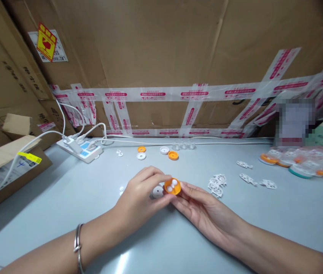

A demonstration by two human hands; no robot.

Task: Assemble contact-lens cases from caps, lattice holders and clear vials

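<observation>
Between both hands, above the table, is a small round orange cup-like part point(167, 188) with small white gears inside. My left hand point(142, 190) grips its left side between thumb and fingers. From the right, the fingertips of my right hand point(198, 203) pinch the rim. A white disc with a centre hole point(158, 191) shows in the gap of my left hand; whether it is held or lies on the table I cannot tell. White wheel-like pieces point(217, 185) lie right of the hands. Small white pieces point(121, 190) are partly hidden behind my left hand.
Orange and white rings point(141, 149), a white ring point(164, 150), an orange cap point(173, 155) and clear cups point(183, 145) stand at the back. Flat white parts point(248, 179) and finished-looking clear-topped pieces point(301, 167) lie right. A power strip point(93, 155) and open carton point(13, 163) are left.
</observation>
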